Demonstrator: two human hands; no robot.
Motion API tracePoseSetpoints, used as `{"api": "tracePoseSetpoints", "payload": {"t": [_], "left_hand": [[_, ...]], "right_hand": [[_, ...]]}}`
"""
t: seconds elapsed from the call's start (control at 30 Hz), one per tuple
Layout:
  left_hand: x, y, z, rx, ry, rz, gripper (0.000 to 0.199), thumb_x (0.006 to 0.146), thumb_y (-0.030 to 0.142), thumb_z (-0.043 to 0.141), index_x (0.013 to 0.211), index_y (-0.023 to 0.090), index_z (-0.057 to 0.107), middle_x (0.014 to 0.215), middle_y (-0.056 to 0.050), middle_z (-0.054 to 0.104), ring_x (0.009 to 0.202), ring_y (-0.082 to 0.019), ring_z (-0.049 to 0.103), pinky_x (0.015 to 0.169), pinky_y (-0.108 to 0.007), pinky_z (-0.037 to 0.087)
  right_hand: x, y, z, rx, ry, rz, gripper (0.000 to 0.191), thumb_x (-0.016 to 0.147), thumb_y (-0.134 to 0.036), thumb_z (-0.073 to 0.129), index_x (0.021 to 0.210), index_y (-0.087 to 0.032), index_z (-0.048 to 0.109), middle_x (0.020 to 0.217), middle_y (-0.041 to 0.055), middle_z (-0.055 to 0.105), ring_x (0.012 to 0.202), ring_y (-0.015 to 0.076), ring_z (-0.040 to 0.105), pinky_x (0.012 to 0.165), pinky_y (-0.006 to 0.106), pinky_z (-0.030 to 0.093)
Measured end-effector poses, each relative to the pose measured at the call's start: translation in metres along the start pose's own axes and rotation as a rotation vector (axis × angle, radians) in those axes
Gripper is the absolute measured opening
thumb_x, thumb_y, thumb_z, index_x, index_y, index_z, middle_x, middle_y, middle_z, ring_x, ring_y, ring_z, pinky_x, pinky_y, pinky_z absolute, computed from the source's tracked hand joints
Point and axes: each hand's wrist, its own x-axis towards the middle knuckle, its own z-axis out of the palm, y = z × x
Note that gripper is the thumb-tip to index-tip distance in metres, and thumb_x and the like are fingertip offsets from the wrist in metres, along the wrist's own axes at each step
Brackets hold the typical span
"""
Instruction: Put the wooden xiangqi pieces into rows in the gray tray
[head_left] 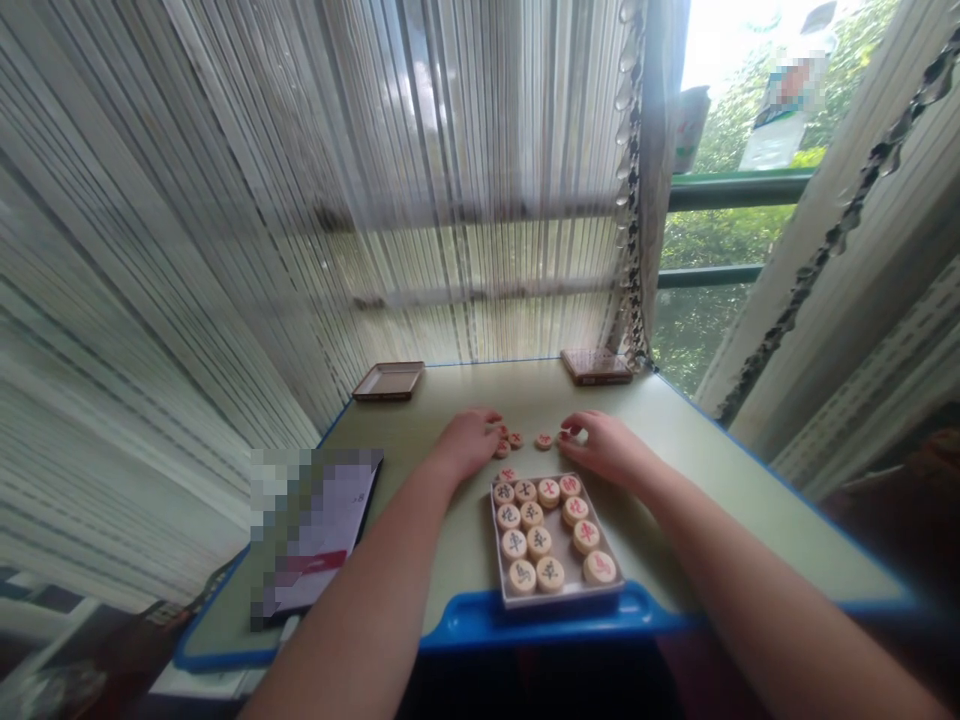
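Note:
Beyond the open box, my left hand point(471, 443) has its fingers curled around Chinese chess pieces point(502, 449) at the fingertips. To the right, my right hand point(596, 445) is bent with thumb and fingers closed about another piece, mostly hidden by them. Between the hands lie a loose red-marked piece point(543, 441) and a second one point(516, 439) close to my left fingers. One more piece point(508, 475) sits at the far edge of the shallow box point(559, 602). Inside it, round wooden pieces stand in columns, black-marked on the left and red-marked on the right.
A tablet-like device point(322, 550) lies at the table's left. An open lid or tray point(388, 381) is at the far left corner, a flat brown box point(598, 366) at the far right. String curtains point(480, 180) hang behind the blue-edged table point(720, 500).

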Motion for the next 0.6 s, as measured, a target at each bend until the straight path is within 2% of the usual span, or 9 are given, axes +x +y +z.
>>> {"api": "tracePoseSetpoints", "payload": {"t": [0.07, 0.17, 0.23, 0.3, 0.4, 0.53, 0.6], "left_hand": [[-0.005, 0.005, -0.006, 0.023, -0.035, 0.013, 0.024, 0.067, 0.032, 0.062, 0.084, 0.016, 0.069, 0.092, -0.01, 0.068, 0.076, -0.019, 0.06, 0.067, -0.027, 0.044], [-0.012, 0.011, -0.014, -0.003, -0.256, 0.011, 0.024, 0.064, 0.035, 0.064, 0.078, 0.016, 0.067, 0.077, -0.006, 0.068, 0.067, -0.017, 0.059, 0.057, -0.024, 0.041], [-0.015, 0.012, -0.016, 0.009, -0.33, 0.029, 0.02, 0.065, 0.032, 0.063, 0.075, 0.015, 0.067, 0.073, -0.004, 0.068, 0.065, -0.015, 0.058, 0.056, -0.024, 0.039], [-0.015, 0.012, -0.016, 0.049, -0.315, 0.053, 0.016, 0.067, 0.028, 0.06, 0.074, 0.016, 0.068, 0.073, -0.004, 0.068, 0.066, -0.015, 0.058, 0.057, -0.024, 0.039], [-0.011, 0.01, -0.012, 0.109, -0.228, 0.101, 0.018, 0.071, 0.027, 0.056, 0.08, 0.018, 0.069, 0.081, -0.004, 0.068, 0.071, -0.016, 0.059, 0.063, -0.025, 0.041], [-0.003, 0.009, -0.004, 0.214, -0.086, 0.226, 0.03, 0.077, 0.037, 0.051, 0.094, 0.02, 0.069, 0.097, -0.006, 0.065, 0.091, -0.02, 0.056, 0.081, -0.028, 0.042], [0.001, 0.008, -0.001, 0.279, -0.089, 0.254, 0.033, 0.077, 0.042, 0.051, 0.095, 0.021, 0.07, 0.099, -0.007, 0.064, 0.097, -0.022, 0.052, 0.087, -0.031, 0.04]], "right_hand": [[-0.001, 0.0, -0.001, -0.008, 0.016, 0.003, 0.027, 0.076, -0.036, 0.054, 0.093, -0.019, 0.064, 0.093, 0.0072, 0.064, 0.082, 0.0192, 0.059, 0.07, 0.027, 0.043], [-0.002, -0.001, -0.002, -0.018, 0.036, 0.001, 0.028, 0.076, -0.037, 0.054, 0.095, -0.019, 0.064, 0.095, 0.007, 0.063, 0.083, 0.0189, 0.059, 0.071, 0.027, 0.043], [-0.003, -0.003, -0.004, -0.019, 0.041, 0.0, 0.028, 0.076, -0.037, 0.054, 0.096, -0.02, 0.063, 0.095, 0.0066, 0.063, 0.083, 0.0186, 0.059, 0.071, 0.026, 0.043], [-0.004, -0.004, -0.004, -0.014, 0.037, 0.003, 0.027, 0.076, -0.037, 0.054, 0.095, -0.02, 0.063, 0.094, 0.0064, 0.063, 0.082, 0.0185, 0.059, 0.07, 0.026, 0.043], [-0.004, -0.005, -0.004, -0.005, 0.02, 0.007, 0.027, 0.077, -0.037, 0.054, 0.094, -0.02, 0.064, 0.095, 0.0062, 0.063, 0.082, 0.0185, 0.059, 0.069, 0.027, 0.043], [-0.005, -0.006, -0.004, -0.009, 0.015, 0.001, 0.027, 0.077, -0.035, 0.053, 0.096, -0.02, 0.063, 0.095, 0.0064, 0.063, 0.082, 0.0187, 0.059, 0.071, 0.027, 0.043], [-0.004, -0.006, -0.005, -0.009, 0.012, 0.003, 0.027, 0.077, -0.035, 0.054, 0.096, -0.019, 0.063, 0.095, 0.0065, 0.063, 0.082, 0.0184, 0.058, 0.071, 0.027, 0.043]]}}
